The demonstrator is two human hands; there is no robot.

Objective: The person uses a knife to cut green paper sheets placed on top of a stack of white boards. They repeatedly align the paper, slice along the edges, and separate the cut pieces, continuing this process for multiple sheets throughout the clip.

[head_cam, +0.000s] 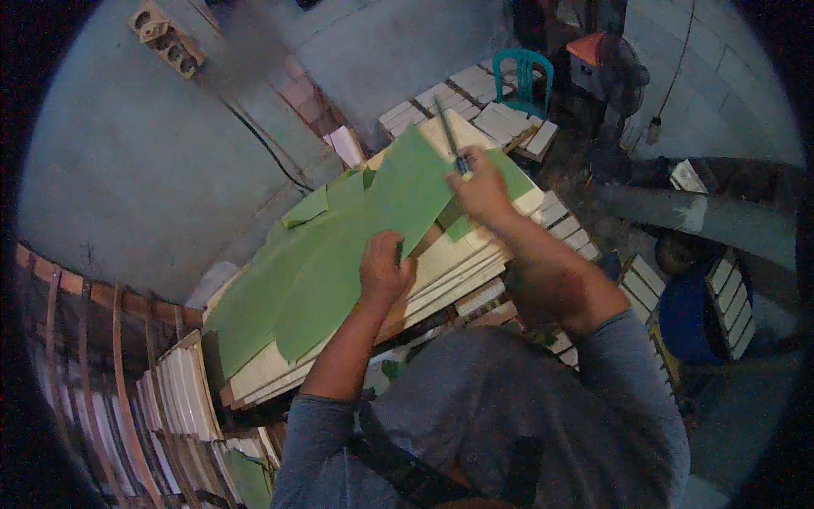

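My left hand (386, 267) grips the near edge of a large green sheet (407, 184), thumb towards the right. My right hand (480, 184) is closed round the handle of a cutting tool, whose long thin blade (447, 127) points up and away; blur hides whether it is a knife or scissors. This hand is at the sheet's right edge. More green sheets (254, 312) overlap to the left, and smaller green pieces lie at the right. Under them is a stack of pale boards (439, 283).
Pale blocks (458, 89) stand in rows behind the stack, beside a teal plastic chair (524, 83). A wooden rack (114, 318) with pale slabs is at lower left. A blue drum (690, 315) stands at right. A socket strip (165, 41) is on the wall.
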